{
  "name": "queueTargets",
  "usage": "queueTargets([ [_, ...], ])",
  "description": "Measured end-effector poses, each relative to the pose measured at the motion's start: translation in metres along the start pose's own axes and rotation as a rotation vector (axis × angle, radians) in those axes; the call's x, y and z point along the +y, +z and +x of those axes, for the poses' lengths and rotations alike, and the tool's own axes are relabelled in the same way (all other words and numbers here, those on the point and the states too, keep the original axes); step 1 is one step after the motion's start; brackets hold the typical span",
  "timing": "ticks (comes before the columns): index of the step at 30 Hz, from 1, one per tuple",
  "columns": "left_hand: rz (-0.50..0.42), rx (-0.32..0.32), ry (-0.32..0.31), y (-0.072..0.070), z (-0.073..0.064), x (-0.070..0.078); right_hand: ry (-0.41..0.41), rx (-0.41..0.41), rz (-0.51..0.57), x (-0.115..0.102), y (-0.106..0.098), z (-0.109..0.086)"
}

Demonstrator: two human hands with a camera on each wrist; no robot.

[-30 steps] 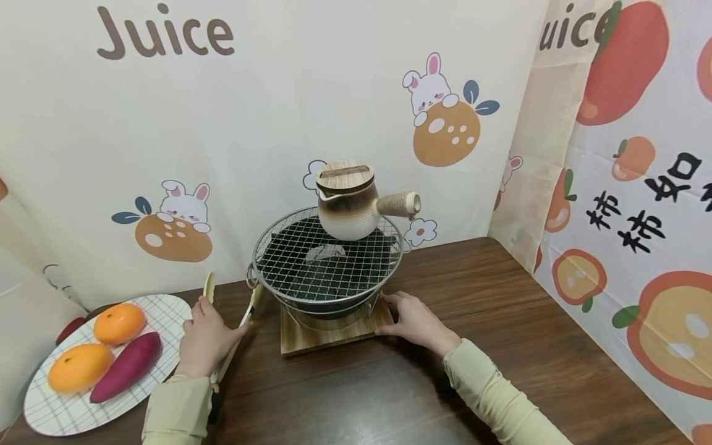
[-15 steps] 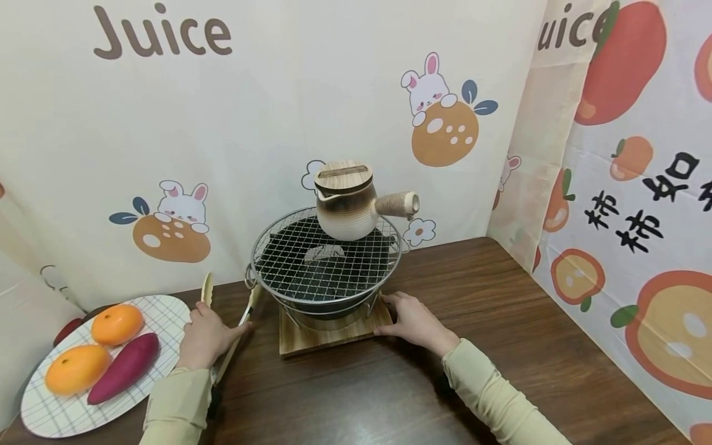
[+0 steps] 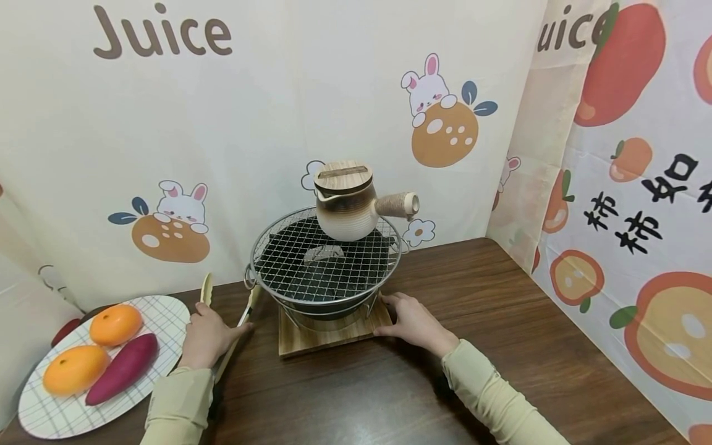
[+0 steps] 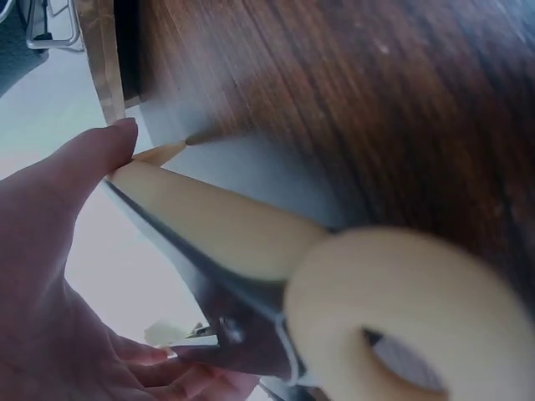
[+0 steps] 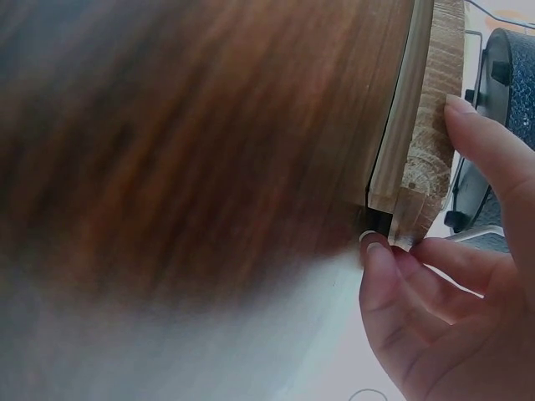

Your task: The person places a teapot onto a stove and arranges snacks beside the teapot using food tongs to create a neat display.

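My left hand holds a pair of tongs with cream grips and a ring-shaped end. Its thumb lies along one arm and its fingers along the other, with the arms spread apart. My right hand grips the right edge of a square wooden board; in the right wrist view its fingertips reach the corner. On the board stands a round tabletop grill, topped by a wire mesh. A lidded side-handled teapot sits on the mesh near the back.
An oval checked plate at the left carries two oranges and a purple sweet potato. Behind the grill rises a printed cloth backdrop. Another printed cloth bounds the right. Dark wood table extends in front.
The head view has shifted very slightly. Both hands, the tongs, the board and the grill keep practically the same positions.
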State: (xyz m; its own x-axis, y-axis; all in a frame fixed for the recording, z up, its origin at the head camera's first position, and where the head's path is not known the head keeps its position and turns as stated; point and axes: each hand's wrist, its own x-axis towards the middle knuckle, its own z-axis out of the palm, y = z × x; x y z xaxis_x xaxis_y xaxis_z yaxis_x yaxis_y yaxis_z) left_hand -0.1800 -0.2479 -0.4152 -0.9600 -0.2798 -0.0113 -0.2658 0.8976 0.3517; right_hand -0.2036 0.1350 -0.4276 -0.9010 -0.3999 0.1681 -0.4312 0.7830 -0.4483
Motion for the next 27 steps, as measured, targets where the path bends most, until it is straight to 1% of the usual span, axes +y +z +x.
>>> queueTargets([
  [9,-0.027,0.015,-0.007,-0.002,0.0,-0.002,0.024,-0.003,0.003,0.0,0.001,0.0],
  [11,-0.038,0.034,-0.009,-0.003,-0.001,-0.003,0.026,-0.005,0.004,0.0,0.001,0.0],
  [15,-0.078,0.095,-0.011,-0.005,-0.005,-0.004,0.03,-0.007,0.005,0.001,0.001,0.0],
  [20,-0.12,0.165,-0.006,-0.014,-0.01,-0.004,0.036,-0.01,0.008,0.0,0.001,-0.001],
  [23,-0.129,0.187,-0.009,-0.022,-0.013,-0.006,0.034,-0.006,0.003,0.0,0.001,-0.001],
  [27,-0.122,0.186,-0.014,-0.03,-0.017,-0.012,0.037,-0.007,0.005,0.001,0.001,0.0],
])
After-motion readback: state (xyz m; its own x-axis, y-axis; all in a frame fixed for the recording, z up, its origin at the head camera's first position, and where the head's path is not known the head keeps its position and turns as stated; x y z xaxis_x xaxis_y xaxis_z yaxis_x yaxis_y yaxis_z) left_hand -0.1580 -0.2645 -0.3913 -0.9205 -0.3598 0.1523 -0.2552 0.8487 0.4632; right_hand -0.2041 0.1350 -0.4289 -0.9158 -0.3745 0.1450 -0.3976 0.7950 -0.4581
